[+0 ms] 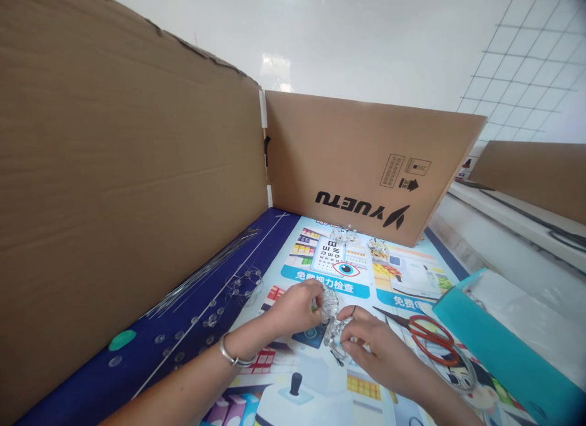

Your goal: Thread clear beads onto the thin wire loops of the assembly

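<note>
Between my hands is a clear beaded piece point(330, 305), made of transparent beads strung together. My left hand point(300, 305), with a silver bangle at the wrist, is closed in a pinch at the piece's upper left side. Curled around its lower right part are the fingers of my right hand point(373, 339), which has a dark ring on one finger. Thin dark strand ends show below the beads. Just right of my right hand lie scissors point(433, 337) with orange-red handles, blades spread apart. The exact grip points are partly hidden by my fingers.
Loose clear beads point(210, 319) and thin wire-like strands point(206, 267) lie on the blue left strip. Two beaded clusters, one a clear cluster point(343, 235), sit near the back cardboard panel point(366, 151). A tall cardboard wall point(137, 139) stands left; a teal box point(508, 346) right.
</note>
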The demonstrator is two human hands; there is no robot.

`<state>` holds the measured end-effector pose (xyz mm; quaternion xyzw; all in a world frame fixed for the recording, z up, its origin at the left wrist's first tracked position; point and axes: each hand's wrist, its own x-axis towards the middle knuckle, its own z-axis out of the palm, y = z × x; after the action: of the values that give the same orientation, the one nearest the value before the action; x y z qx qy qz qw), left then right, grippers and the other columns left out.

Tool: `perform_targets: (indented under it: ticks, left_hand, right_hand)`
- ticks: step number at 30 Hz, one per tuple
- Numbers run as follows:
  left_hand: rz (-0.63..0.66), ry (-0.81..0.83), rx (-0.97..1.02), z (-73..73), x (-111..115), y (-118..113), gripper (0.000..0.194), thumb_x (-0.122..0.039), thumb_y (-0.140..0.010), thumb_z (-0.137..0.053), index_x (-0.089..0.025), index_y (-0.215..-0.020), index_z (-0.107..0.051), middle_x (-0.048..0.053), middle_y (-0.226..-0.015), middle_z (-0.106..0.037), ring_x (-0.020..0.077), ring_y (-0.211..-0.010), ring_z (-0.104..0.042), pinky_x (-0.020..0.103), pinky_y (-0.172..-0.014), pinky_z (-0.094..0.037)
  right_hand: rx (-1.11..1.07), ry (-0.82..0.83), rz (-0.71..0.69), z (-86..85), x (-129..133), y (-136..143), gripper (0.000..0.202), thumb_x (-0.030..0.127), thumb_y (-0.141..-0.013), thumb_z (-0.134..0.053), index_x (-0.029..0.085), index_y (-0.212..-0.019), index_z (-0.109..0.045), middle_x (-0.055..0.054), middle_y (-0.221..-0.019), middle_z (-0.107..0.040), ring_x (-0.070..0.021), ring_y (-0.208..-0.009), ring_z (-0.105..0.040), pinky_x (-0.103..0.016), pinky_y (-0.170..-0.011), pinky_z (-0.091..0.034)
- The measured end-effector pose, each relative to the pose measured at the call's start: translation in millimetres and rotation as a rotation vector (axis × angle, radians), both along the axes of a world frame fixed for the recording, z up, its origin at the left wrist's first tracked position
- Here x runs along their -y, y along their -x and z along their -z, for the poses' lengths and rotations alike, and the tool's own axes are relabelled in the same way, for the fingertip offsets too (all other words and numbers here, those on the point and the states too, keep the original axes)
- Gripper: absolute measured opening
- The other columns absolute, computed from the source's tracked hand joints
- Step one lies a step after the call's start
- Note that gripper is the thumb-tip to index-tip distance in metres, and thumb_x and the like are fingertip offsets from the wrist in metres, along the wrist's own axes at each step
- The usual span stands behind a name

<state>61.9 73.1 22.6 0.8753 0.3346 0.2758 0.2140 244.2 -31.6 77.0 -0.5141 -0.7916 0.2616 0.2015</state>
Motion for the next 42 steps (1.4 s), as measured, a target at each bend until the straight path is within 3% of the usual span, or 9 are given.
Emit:
perform_targets:
  ticks: [9,16,22,24,27,30,33,40,42]
  left_hand:
    - [-0.019,0.043,0.018,4.3,-2.3,0.6,0.017,-0.008,-0.064,-0.052,-0.018,-0.067,-0.065,0.004,-0.098,-0.059,0.0181,-0.095,-0.055,0.025,-0.082,-0.043]
    - [0.074,0.273,0.189,3.6,-11.8,5.1,0.010,-0.012,-0.069,-0.057,-0.017,-0.072,-0.066,0.004,-0.098,-0.061,0.0183,-0.104,-0.051,0.027,-0.089,-0.040]
    - [0.170,0.444,0.268,-0.5,-14.0,10.2,0.006,-0.019,-0.075,-0.058,-0.016,-0.073,-0.063,0.006,-0.105,-0.059,0.0190,-0.111,-0.048,0.028,-0.086,-0.041]
    - [0.204,0.464,0.285,-2.1,-13.3,11.4,0.005,-0.019,-0.075,-0.058,-0.017,-0.074,-0.063,0.006,-0.110,-0.058,0.0192,-0.113,-0.046,0.029,-0.088,-0.041]
    - [0.238,0.459,0.302,-2.1,-12.9,13.1,0.006,-0.019,-0.077,-0.057,-0.018,-0.077,-0.063,0.006,-0.114,-0.055,0.0199,-0.117,-0.044,0.033,-0.093,-0.037]
    - [0.250,0.422,0.303,-0.2,-13.5,14.0,0.006,-0.019,-0.078,-0.056,-0.019,-0.077,-0.062,0.006,-0.112,-0.055,0.0204,-0.118,-0.042,0.037,-0.097,-0.033]
    - [0.253,0.364,0.288,0.9,-13.7,13.7,0.007,-0.018,-0.079,-0.055,-0.020,-0.076,-0.061,0.005,-0.112,-0.054,0.0202,-0.118,-0.041,0.037,-0.098,-0.033]
    - [0.207,0.230,0.219,-7.2,-3.6,11.9,0.011,-0.016,-0.081,-0.051,-0.020,-0.076,-0.060,0.004,-0.129,-0.040,0.0216,-0.124,-0.032,0.038,-0.101,-0.029]
    - [0.196,0.181,0.202,-10.4,0.1,11.3,0.011,-0.014,-0.081,-0.049,-0.019,-0.077,-0.058,0.004,-0.128,-0.040,0.0215,-0.124,-0.032,0.038,-0.101,-0.029]
  right_hand:
    - [0.011,0.006,-0.002,2.1,-0.9,-1.8,0.014,0.014,-0.080,-0.045,0.022,-0.075,-0.055,0.000,-0.111,-0.048,-0.0116,-0.092,-0.053,-0.022,-0.076,-0.039]
    - [-0.041,0.046,0.019,4.8,-3.9,-7.6,0.013,0.015,-0.080,-0.047,0.022,-0.075,-0.057,-0.001,-0.112,-0.047,-0.0100,-0.084,-0.055,-0.020,-0.069,-0.041]
    - [-0.099,0.123,0.024,-3.8,-3.0,-11.6,0.011,0.017,-0.079,-0.051,0.021,-0.076,-0.060,-0.002,-0.115,-0.048,-0.0090,-0.079,-0.055,-0.020,-0.065,-0.042]
    - [-0.144,0.157,0.018,-5.1,-4.2,-13.8,0.009,0.018,-0.078,-0.053,0.020,-0.075,-0.061,-0.003,-0.114,-0.049,-0.0117,-0.087,-0.055,-0.019,-0.063,-0.042]
    - [-0.281,0.215,-0.001,-1.5,-8.4,-20.4,0.007,0.021,-0.076,-0.057,0.019,-0.072,-0.062,-0.005,-0.105,-0.053,-0.0178,-0.104,-0.050,-0.018,-0.060,-0.042]
    - [-0.443,0.340,0.037,4.4,-12.8,-29.2,0.011,0.027,-0.078,-0.056,0.017,-0.075,-0.061,-0.006,-0.110,-0.052,-0.0134,-0.080,-0.059,-0.018,-0.048,-0.041]
    - [-0.545,0.396,0.092,6.4,-15.1,-34.9,0.015,0.031,-0.079,-0.055,0.016,-0.079,-0.059,-0.007,-0.114,-0.051,-0.0050,-0.055,-0.056,-0.017,-0.043,-0.037]
    - [-0.549,0.408,0.130,3.3,-13.5,-36.0,0.019,0.035,-0.080,-0.054,0.017,-0.084,-0.060,-0.006,-0.108,-0.056,-0.0017,-0.048,-0.051,-0.017,-0.043,-0.036]
    - [-0.524,0.407,0.147,3.0,-13.2,-37.4,0.021,0.037,-0.081,-0.054,0.018,-0.087,-0.060,-0.005,-0.097,-0.060,-0.0017,-0.046,-0.049,-0.017,-0.042,-0.036]
